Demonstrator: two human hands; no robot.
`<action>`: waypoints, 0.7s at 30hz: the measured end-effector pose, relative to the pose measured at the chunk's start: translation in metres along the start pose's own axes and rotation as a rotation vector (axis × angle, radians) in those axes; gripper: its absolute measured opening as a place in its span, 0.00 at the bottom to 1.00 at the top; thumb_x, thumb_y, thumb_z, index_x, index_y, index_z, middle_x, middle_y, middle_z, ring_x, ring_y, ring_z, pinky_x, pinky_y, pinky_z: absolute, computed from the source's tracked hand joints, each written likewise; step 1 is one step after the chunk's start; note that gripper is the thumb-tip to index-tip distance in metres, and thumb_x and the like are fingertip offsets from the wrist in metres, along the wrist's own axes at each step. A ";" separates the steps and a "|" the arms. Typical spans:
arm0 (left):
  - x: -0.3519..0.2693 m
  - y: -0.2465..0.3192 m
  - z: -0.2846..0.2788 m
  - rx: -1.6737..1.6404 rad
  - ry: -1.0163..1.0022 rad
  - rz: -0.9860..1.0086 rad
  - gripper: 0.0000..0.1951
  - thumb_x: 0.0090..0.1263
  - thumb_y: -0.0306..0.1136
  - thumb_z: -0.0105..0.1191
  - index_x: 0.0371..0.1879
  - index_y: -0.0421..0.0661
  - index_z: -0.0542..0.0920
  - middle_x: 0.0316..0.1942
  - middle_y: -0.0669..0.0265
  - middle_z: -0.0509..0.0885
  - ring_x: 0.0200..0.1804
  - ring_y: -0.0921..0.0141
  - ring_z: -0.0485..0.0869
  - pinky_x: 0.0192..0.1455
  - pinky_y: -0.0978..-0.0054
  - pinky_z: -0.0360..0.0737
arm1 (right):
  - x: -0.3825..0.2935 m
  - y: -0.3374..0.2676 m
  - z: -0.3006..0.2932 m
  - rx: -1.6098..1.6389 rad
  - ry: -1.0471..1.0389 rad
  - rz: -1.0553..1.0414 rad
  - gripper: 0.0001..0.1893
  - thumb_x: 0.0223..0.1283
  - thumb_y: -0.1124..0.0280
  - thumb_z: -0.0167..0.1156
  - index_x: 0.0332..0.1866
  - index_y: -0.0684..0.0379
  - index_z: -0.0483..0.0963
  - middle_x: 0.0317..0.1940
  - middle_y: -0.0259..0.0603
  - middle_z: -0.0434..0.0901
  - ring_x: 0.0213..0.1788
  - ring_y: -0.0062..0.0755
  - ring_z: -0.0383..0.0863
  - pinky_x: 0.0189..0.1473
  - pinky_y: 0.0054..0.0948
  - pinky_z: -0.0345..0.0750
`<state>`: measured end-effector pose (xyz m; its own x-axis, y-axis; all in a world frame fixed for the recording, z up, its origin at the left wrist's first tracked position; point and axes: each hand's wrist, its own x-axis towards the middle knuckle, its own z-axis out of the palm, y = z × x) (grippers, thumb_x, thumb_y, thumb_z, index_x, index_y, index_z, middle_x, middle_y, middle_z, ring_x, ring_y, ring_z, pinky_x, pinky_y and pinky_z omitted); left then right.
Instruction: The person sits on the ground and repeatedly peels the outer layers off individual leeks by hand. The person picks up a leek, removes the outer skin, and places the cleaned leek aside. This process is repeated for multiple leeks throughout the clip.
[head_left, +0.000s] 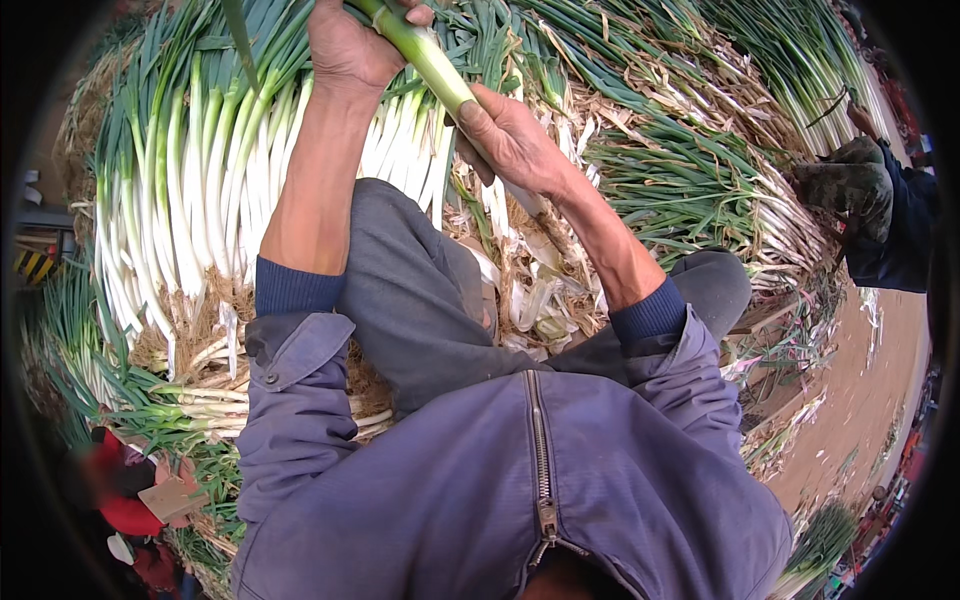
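Observation:
A large green onion (427, 61) slants across the top middle, from its green upper part down to its paler lower stem. My left hand (354, 51) grips it near the top edge, partly cut off by the frame. Lower down, my right hand (521, 141) is closed around the pale part, thumb on top; the stem's end beneath that hand is partly hidden. Beside and behind my left forearm lie rows of green onions with clean white stems (196, 195). Below my right hand is a heap of peeled skins and dry outer leaves (544, 304), between my legs.
More green onions with dry leaves (675, 191) are piled at the right. A person in dark clothes (889, 217) is at the far right, another in red (124, 484) at lower left. Brown ground (862, 390) with scattered scraps stretches along the right.

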<state>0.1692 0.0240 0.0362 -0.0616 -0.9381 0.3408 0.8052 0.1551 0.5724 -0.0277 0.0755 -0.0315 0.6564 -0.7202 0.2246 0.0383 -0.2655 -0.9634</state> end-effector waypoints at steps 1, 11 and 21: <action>-0.001 -0.002 -0.001 0.023 0.095 0.022 0.24 0.71 0.61 0.48 0.40 0.50 0.80 0.29 0.68 0.80 0.30 0.68 0.79 0.29 0.68 0.76 | 0.002 -0.004 -0.003 0.061 -0.040 0.039 0.24 0.76 0.45 0.42 0.39 0.60 0.68 0.20 0.33 0.74 0.18 0.19 0.74 0.21 0.21 0.72; 0.010 -0.040 0.018 0.074 0.130 0.038 0.21 0.80 0.47 0.40 0.56 0.44 0.76 0.49 0.60 0.83 0.50 0.63 0.82 0.60 0.63 0.78 | 0.069 -0.050 -0.011 -0.127 0.554 -0.273 0.14 0.67 0.66 0.52 0.46 0.67 0.77 0.29 0.47 0.81 0.32 0.34 0.79 0.36 0.33 0.75; 0.011 0.000 -0.005 0.142 0.295 0.099 0.19 0.71 0.56 0.53 0.35 0.51 0.81 0.25 0.69 0.78 0.29 0.67 0.77 0.29 0.65 0.76 | -0.044 0.079 -0.015 -0.272 0.683 0.260 0.22 0.67 0.53 0.52 0.33 0.66 0.75 0.24 0.47 0.79 0.29 0.34 0.78 0.33 0.39 0.74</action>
<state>0.1715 0.0120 0.0356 0.2028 -0.9622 0.1816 0.7070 0.2722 0.6527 -0.0643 0.0767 -0.1152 0.0064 -0.9925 0.1219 -0.2970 -0.1182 -0.9475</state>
